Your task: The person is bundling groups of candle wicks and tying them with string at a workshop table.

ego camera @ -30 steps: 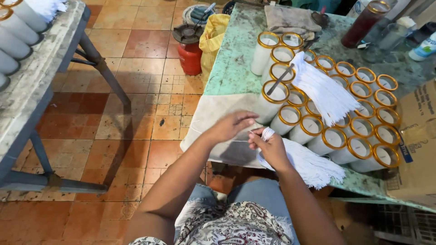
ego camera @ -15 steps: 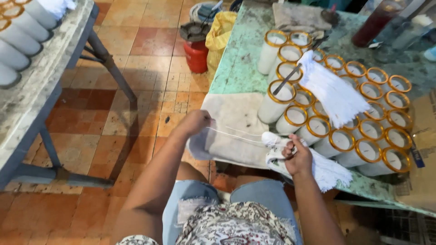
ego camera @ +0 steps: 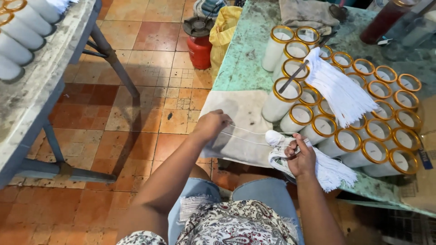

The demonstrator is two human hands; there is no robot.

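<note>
Left hand: we see the left hand [ego camera: 211, 125] closed in a pinch on the ends of two thin white strings [ego camera: 250, 136]; it sits over the pale cloth [ego camera: 236, 113] at the near edge of the counter [ego camera: 240, 63]
Right hand: the right hand [ego camera: 300, 156] is closed around a bundle of white strings [ego camera: 318, 165], thumb on top; the bundle's loose ends fan out to the right past the counter edge
Strings: we see two strands stretched taut between both hands, running nearly level above the cloth
Second bundle: another sheaf of white strings [ego camera: 338, 88] lies across the tops of the jars, spreading toward us
Jars: tall glass candle jars with gold rims [ego camera: 363, 131] stand packed in rows on the counter, filled with white wax; a thin dark stick [ego camera: 294, 76] leans out of one near the left of the group
Counter: its green surface is worn and stained; a grey rag [ego camera: 309, 13] lies at the far end
Floor: orange tiles; a red gas canister [ego camera: 200, 43] and a yellow bag [ego camera: 225, 29] stand just beside the counter
Left side: we see a second counter [ego camera: 41, 86] carrying white jars [ego camera: 22, 31] lying along its top
</note>
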